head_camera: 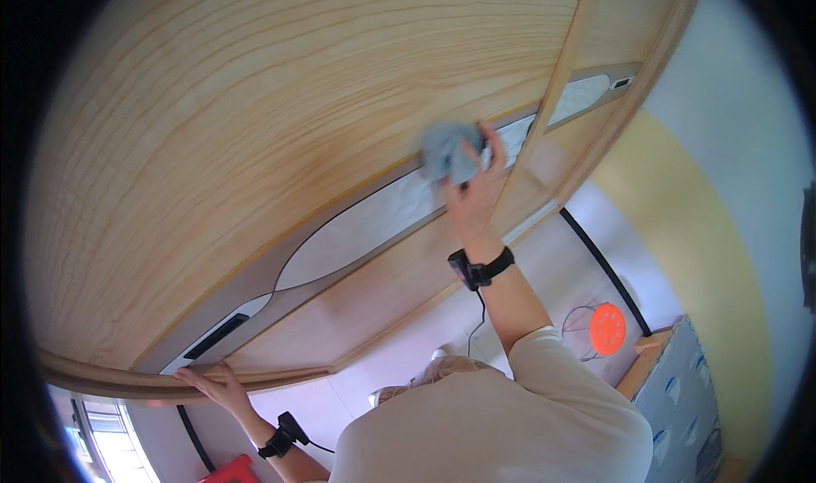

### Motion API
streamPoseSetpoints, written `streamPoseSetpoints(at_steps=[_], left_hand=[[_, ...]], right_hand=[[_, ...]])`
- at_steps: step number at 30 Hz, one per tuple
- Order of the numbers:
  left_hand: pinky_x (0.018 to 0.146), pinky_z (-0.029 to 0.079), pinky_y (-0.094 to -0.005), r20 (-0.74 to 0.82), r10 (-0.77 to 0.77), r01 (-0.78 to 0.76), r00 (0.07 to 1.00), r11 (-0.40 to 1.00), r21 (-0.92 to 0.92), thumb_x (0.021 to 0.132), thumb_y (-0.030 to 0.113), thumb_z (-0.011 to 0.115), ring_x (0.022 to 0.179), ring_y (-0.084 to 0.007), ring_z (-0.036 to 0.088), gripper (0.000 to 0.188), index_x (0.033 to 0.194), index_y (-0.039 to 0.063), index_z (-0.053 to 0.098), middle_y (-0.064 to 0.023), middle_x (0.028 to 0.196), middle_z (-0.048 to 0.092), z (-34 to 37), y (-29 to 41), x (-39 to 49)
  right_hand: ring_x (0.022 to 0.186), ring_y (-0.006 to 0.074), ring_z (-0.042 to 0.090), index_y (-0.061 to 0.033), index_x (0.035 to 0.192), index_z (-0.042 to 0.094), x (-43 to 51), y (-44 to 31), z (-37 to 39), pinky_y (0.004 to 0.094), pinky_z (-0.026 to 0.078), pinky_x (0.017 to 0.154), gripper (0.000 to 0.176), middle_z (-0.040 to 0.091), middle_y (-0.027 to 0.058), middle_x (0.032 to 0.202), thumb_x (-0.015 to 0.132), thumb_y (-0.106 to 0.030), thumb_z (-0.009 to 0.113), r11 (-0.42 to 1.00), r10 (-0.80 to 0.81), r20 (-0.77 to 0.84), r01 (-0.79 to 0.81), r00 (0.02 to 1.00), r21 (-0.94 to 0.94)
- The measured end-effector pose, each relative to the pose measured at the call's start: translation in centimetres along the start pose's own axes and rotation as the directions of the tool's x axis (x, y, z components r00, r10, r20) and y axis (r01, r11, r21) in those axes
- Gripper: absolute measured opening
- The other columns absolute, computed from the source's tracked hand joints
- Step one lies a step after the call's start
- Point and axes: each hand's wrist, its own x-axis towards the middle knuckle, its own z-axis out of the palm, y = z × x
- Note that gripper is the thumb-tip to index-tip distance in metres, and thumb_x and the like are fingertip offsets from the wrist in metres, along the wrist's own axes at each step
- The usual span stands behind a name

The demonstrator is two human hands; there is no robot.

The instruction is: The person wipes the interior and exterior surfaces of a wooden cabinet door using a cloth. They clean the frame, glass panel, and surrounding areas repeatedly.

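Observation:
A large wardrobe door of light wood grain fills the upper view. Across it runs a decorative band with a pale, mirror-like inset. My right hand presses a crumpled grey-blue cloth against the door at the band's upper edge; hand and cloth are slightly blurred. Near the door's lower left edge, my left hand rests with spread fingers on the wooden frame, close to a dark recessed handle. Nothing shows in that hand. Each wrist wears a black strapped device with a cable.
A second door panel with a matching band adjoins on the right. On the floor stands an orange round stool. A bed with a grey patterned cover is at lower right. A red plastic object and a window appear at lower left.

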Motion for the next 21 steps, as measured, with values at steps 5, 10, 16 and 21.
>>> streamPoseSetpoints(at_steps=[5, 10, 16, 21], left_hand=[[0.117, 0.013, -0.0455, 0.022, -0.063, 0.062, 0.998, 0.998, 0.031, 0.086, 0.012, 0.064, 0.146, -0.0373, 0.011, 0.083, 0.151, 0.001, 0.015, -0.0236, 0.157, 0.013, -0.1, -0.1, -0.4], [0.117, 0.011, -0.0446, 0.035, -0.058, 0.056, 0.998, 0.997, 0.045, 0.086, 0.014, 0.065, 0.146, -0.0365, 0.01, 0.084, 0.151, 0.0, 0.014, -0.0231, 0.157, 0.013, 0.2, -1.1, -0.4], [0.118, 0.009, -0.0441, 0.051, -0.149, 0.148, 0.988, 0.989, 0.01, 0.085, 0.015, 0.066, 0.146, -0.0351, 0.008, 0.085, 0.15, -0.001, 0.014, -0.0229, 0.157, 0.011, 0.5, -2.1, -0.5], [0.118, 0.008, -0.0425, 0.088, -0.234, 0.231, 0.968, 0.972, 0.046, 0.085, 0.016, 0.067, 0.147, -0.0347, 0.006, 0.087, 0.15, -0.003, 0.014, -0.0241, 0.157, 0.008, 0.5, -1.9, -0.4]], right_hand=[[0.113, 0.0366, 0.047, -0.0064, 0.119, 0.06, 3.2, 6.2, -1.8, 0.0451, 0.04, 0.096, 0.05, 0.048, 0.0195, 0.123, 0.069, -0.006, 0.068, 0.922, 0.386, -0.341, -0.363, 0.857, 0.131], [0.109, 0.034, 0.048, -0.0029, 0.119, 0.058, 1.7, 5.3, -2.4, 0.0414, 0.04, 0.093, 0.047, 0.049, 0.018, 0.118, 0.073, -0.004, 0.066, 0.975, 0.223, -0.152, -0.22, 0.963, 0.034], [0.107, 0.033, 0.049, -0.0018, 0.117, 0.06, 2.5, 8.2, -4.2, 0.0405, 0.041, 0.092, 0.045, 0.05, 0.0183, 0.117, 0.072, -0.004, 0.066, 0.942, 0.331, -0.218, -0.335, 0.918, 0.023], [0.105, 0.0326, 0.05, -0.0019, 0.113, 0.062, 0.6, 6.8, -3.3, 0.0396, 0.041, 0.091, 0.042, 0.051, 0.0177, 0.115, 0.071, -0.004, 0.066, 0.953, 0.304, -0.127, -0.299, 0.944, 0.055]])
